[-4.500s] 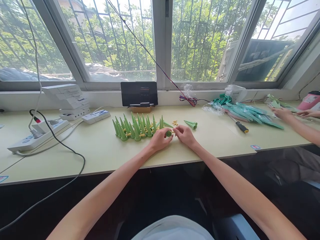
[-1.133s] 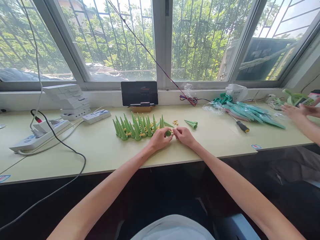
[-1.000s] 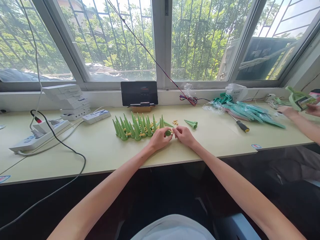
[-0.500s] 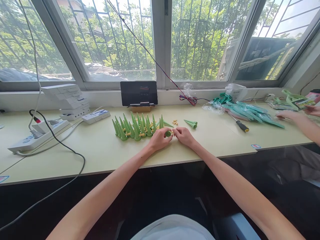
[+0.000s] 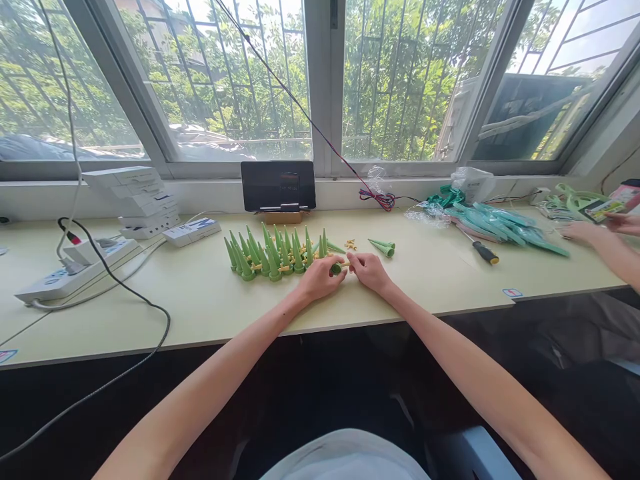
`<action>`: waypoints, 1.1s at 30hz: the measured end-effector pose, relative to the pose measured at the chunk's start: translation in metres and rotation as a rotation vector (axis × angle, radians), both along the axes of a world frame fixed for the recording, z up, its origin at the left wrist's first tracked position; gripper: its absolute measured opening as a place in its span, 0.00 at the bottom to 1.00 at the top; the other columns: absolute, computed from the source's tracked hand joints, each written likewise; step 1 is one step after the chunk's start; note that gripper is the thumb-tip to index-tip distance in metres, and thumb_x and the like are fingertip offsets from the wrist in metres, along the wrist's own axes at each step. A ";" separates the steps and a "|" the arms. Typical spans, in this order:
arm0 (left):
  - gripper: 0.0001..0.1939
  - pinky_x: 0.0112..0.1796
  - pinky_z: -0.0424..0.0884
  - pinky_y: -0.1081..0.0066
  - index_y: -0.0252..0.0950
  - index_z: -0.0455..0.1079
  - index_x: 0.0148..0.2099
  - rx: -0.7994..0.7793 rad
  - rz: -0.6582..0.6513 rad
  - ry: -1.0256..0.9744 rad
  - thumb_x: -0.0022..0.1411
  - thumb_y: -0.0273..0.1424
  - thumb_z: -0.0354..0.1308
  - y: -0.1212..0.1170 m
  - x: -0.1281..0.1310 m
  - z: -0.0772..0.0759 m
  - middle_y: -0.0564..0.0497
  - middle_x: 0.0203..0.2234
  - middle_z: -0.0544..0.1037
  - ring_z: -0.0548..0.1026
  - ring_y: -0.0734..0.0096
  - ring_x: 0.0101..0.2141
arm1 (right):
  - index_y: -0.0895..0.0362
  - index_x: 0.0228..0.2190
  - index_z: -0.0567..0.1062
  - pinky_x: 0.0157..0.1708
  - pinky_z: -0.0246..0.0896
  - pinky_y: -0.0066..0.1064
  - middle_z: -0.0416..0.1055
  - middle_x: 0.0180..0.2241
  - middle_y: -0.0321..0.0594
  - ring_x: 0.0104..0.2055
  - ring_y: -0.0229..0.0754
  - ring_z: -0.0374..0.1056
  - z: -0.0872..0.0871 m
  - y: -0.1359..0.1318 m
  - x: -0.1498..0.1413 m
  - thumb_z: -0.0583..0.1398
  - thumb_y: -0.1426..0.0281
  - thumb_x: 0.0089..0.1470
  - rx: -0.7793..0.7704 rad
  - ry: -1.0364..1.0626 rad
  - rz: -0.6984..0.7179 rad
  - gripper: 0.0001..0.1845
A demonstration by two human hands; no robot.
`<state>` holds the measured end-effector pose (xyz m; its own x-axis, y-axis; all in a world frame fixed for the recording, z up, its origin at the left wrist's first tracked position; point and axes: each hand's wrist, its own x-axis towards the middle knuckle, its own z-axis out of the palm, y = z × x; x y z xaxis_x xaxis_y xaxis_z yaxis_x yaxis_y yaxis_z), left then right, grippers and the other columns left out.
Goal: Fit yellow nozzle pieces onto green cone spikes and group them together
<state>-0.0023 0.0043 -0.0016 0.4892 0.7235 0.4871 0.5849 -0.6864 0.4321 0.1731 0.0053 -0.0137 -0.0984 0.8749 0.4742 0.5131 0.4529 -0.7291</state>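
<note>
My left hand (image 5: 318, 280) is closed around a green plastic cone (image 5: 337, 268), its round open end facing me. My right hand (image 5: 367, 271) pinches a small yellow piece (image 5: 346, 264) right at that cone's end. Both hands rest on the pale table (image 5: 200, 300). Just behind my left hand stand several upright green cones (image 5: 273, 253) with yellow pieces among them. A few loose yellow pieces (image 5: 351, 245) and a lying green cone (image 5: 383, 247) are behind my right hand.
A dark tablet (image 5: 278, 186) leans at the windowsill. White boxes (image 5: 135, 200) and a power strip (image 5: 70, 273) with cables sit left. A screwdriver (image 5: 479, 249) and teal packets (image 5: 500, 223) lie right, where another person's hands (image 5: 585, 232) work.
My hands have stayed together on the cone with only small finger shifts. The other person's hands at the right lifted a green packet, then lowered to the table.
</note>
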 end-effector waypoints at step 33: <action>0.16 0.31 0.67 0.71 0.35 0.73 0.47 0.018 0.004 0.010 0.61 0.38 0.56 0.001 -0.001 -0.003 0.49 0.31 0.78 0.69 0.72 0.24 | 0.55 0.15 0.62 0.26 0.52 0.30 0.67 0.18 0.39 0.22 0.37 0.58 0.003 -0.004 0.000 0.51 0.49 0.58 0.020 -0.016 -0.042 0.29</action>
<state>-0.0029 0.0050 -0.0042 0.4915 0.7165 0.4950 0.5916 -0.6918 0.4140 0.1728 0.0018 -0.0110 -0.0699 0.8689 0.4901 0.5436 0.4451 -0.7116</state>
